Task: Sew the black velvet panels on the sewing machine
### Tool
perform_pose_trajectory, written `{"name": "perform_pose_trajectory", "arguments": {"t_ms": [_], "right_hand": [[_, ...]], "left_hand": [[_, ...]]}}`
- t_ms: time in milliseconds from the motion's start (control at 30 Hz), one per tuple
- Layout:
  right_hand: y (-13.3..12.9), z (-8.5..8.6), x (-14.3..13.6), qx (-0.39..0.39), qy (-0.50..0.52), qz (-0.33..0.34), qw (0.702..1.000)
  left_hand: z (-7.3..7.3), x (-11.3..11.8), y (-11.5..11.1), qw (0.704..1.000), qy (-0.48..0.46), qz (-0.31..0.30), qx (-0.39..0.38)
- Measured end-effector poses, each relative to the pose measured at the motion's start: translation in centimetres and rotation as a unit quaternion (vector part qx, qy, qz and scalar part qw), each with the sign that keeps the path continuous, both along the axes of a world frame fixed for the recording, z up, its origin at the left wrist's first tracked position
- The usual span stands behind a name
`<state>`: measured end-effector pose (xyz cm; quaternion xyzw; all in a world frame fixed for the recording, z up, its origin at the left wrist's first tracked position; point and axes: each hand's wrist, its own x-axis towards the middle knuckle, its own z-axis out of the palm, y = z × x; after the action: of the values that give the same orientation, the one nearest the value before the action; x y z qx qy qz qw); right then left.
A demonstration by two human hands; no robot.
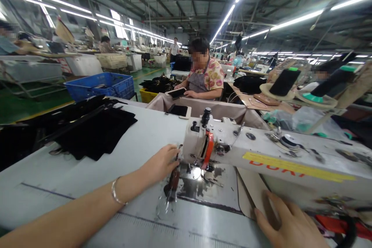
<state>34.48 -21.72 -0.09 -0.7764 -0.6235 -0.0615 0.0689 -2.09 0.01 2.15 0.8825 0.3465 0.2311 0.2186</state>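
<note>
My left hand [164, 162], wearing a silver bangle, reaches beside the head of an industrial sewing machine [197, 143]. Its fingers curl down at the upper end of a narrow tool with a reddish-brown part [174, 180], which lies by the metal needle plate [213, 193]. What the fingertips hold is hidden. Under the machine arm, my right hand [290, 221] has its thumb and fingers at the edge of a flat beige panel [255, 186]. A second beige panel [244, 197] lies against it on the left, with a dark gap between them.
Black fabric pieces [97, 130] lie on the table's left. Behind the machine, a co-worker [205, 71] handles a dark piece beside a fabric-lined bin [209, 108]. A blue crate [100, 85] stands at back left. Black thread cones [286, 81] stand at right.
</note>
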Motion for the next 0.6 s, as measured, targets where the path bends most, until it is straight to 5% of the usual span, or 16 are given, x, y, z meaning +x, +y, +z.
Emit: {"name": "perform_pose_trajectory", "arguments": {"t_ms": [167, 367, 600], "right_hand": [[0.3, 1.2, -2.6, 0.018, 0.018, -0.063, 0.998], [0.5, 3.0, -4.3, 0.057, 0.040, -0.100, 0.993], [-4.0, 4.0, -8.6, 0.157, 0.002, -0.047, 0.987]], "left_hand": [[-1.1, -1.6, -3.0, 1.000, 0.020, -0.020, 0.006], [-2.0, -1.6, -2.6, 0.999, 0.016, -0.007, 0.032], [-1.8, -1.1, -4.0, 0.994, -0.006, -0.029, 0.105]]}}
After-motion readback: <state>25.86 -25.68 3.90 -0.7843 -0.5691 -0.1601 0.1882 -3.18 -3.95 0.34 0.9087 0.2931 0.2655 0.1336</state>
